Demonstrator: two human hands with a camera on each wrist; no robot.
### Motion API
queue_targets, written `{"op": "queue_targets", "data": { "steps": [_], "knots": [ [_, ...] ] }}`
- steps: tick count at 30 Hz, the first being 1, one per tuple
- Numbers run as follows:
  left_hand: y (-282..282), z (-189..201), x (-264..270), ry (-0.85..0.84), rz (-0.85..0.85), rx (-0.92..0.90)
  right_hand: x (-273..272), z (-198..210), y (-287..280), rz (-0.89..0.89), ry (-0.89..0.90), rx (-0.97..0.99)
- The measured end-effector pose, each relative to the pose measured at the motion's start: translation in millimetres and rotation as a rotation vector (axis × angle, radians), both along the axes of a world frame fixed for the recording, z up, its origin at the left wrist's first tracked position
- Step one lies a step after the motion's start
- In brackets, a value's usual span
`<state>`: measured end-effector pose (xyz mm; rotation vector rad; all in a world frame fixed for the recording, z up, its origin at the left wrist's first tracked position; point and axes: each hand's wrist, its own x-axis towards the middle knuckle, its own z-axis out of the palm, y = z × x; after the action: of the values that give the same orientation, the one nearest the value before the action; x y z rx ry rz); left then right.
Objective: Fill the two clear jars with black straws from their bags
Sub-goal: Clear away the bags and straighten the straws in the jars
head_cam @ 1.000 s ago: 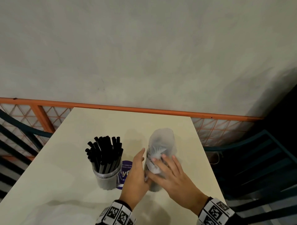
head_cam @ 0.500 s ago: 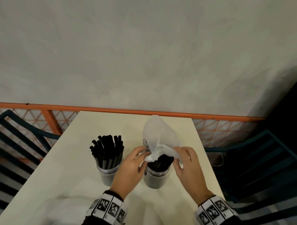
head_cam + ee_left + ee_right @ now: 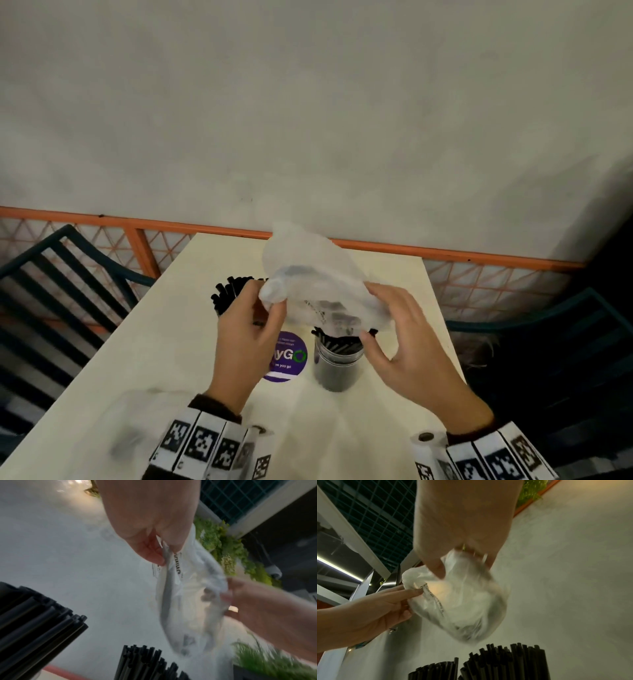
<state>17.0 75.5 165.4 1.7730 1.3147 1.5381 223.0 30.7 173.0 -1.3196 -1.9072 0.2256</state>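
Note:
Both hands hold a crumpled translucent plastic bag [image 3: 318, 284] in the air above the right clear jar [image 3: 337, 365], which stands packed with black straws [image 3: 339, 339]. My left hand [image 3: 263, 308] pinches the bag's left end, seen close in the left wrist view on the bag [image 3: 173, 582]. My right hand [image 3: 383, 318] grips its right side; the bag [image 3: 458, 601] looks empty and bunched. The left jar's straws [image 3: 227, 294] stand behind my left hand, the jar itself hidden. Straw tops [image 3: 503, 661] show below the bag.
A purple round sticker [image 3: 287, 356] lies on the cream table [image 3: 164, 359] between the jars. A second pale bag [image 3: 130, 431] lies blurred near the front left. Dark slatted chairs [image 3: 51, 308] flank the table; an orange rail [image 3: 479, 255] and wall stand behind.
The bag has been lifted off the straws in the right jar and now hangs bunched between both hands above it. The view has dropped closer to the table.

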Motion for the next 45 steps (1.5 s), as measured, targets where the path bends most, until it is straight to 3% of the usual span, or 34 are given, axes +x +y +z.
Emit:
{"op": "queue_targets", "data": {
  "steps": [4,7,10,12,14,17,19,21,23,25,27,28,30,33,35,37,39,41,45],
  "knots": [
    [-24.8,-0.3,-22.7,-0.070,-0.062,-0.157,-2.8,-20.7,-15.6,0.169,-0.058,-0.241],
    [-49.0,-4.7,-48.1,-0.008,-0.335,-0.390,-12.7,-30.1,-23.0,0.139,0.147,-0.336],
    [-74.3,-19.1,-68.3,0.076,-0.550,-0.641,-26.4,-40.9,-27.2,0.127,0.243,-0.394],
    [-88.8,-31.4,-70.6,0.090,-0.494,-0.692,-40.8,-48.1,-30.5,0.180,0.237,-0.452],
    [-99.6,-44.6,-70.6,0.061,-0.321,-0.633,-53.3,-58.6,-31.7,0.170,0.187,-0.469],
    [-111.7,-60.4,-81.5,0.165,0.103,-0.445,-52.4,-82.1,-27.4,-0.095,0.194,-0.310],
    [-119.0,-64.1,-88.7,0.212,0.278,-0.455,-48.2,-94.9,-25.2,-0.240,0.255,-0.316],
    [-122.9,-70.1,-94.1,0.195,0.328,-0.501,-53.0,-102.6,-27.9,-0.261,0.281,-0.461],
    [-123.1,-74.4,-100.0,0.122,0.295,-0.567,-62.4,-105.9,-33.9,-0.195,0.411,-0.783],
    [-123.8,-76.9,-108.6,0.045,0.225,-0.624,-67.2,-105.0,-41.4,-0.008,0.673,-1.163],
    [-122.2,-79.6,-121.9,-0.001,0.197,-0.674,-67.2,-102.2,-48.3,0.262,0.952,-1.284],
    [-121.3,-79.8,-129.5,-0.028,0.189,-0.713,-68.2,-99.4,-51.4,0.410,1.010,-1.263],
    [-117.8,-76.9,-145.0,-0.110,0.118,-0.821,-76.1,-98.1,-53.9,0.484,0.983,-1.187],
    [-111.5,-73.2,-167.9,-0.095,-0.114,-0.911,-98.0,-104.2,-47.5,0.284,0.811,-1.014],
    [-106.7,-69.3,-182.0,0.005,-0.187,-0.810,-117.4,-108.6,-41.1,0.104,0.639,-0.791],
    [-101.7,-62.4,-192.7,-0.028,-0.218,-0.707,-137.6,-108.2,-36.6,-0.057,0.341,-0.546],
    [-95.5,-58.4,-200.2,-0.018,-0.247,-0.657,-159.0,-104.5,-34.5,-0.150,0.198,-0.409],
    [-89.2,-58.4,-208.4,0.024,-0.193,-0.540,-173.2,-98.7,-33.6,-0.228,0.224,-0.342],
    [-70.3,-68.8,-237.0,0.146,0.162,-0.366,-177.5,-102.3,-24.2,-0.457,0.427,-0.376]
  ]
}}
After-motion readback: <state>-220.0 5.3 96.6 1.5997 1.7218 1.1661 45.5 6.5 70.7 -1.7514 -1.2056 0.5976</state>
